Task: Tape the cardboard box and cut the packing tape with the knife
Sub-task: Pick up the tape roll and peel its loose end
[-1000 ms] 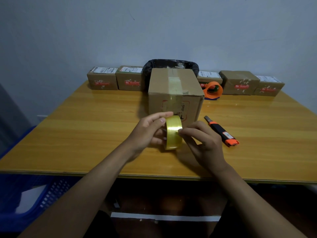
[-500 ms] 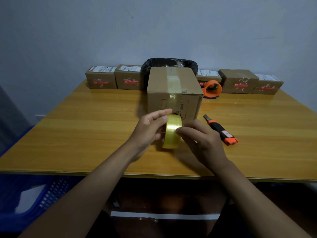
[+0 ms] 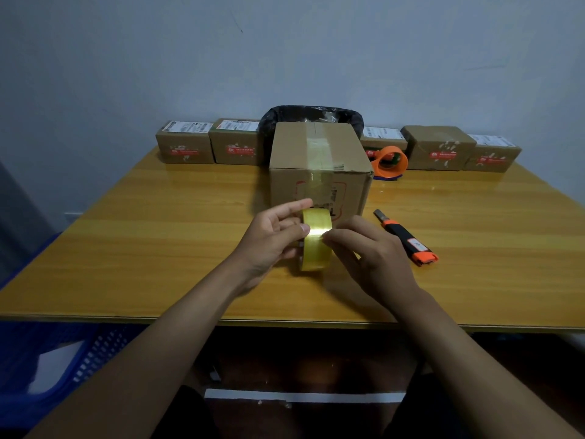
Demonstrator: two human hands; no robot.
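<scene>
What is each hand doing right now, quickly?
Left hand: closed on the yellowish roll of clear packing tape, holding it upright.
Right hand: fingers pinched at the roll's outer face; whether they grip a tape end cannot be told.

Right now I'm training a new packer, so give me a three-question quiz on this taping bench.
1. True or false: the knife is in the right hand.
2. What does the left hand hold? A) the tape roll B) the orange dispenser C) a small parcel
3. Fill in: the cardboard box stands directly ____ the tape roll, seen from the head camera.

Key:
1. False: it lies on the table, right of that hand, whose fingertips pick at the roll's surface.
2. A
3. behind
</scene>
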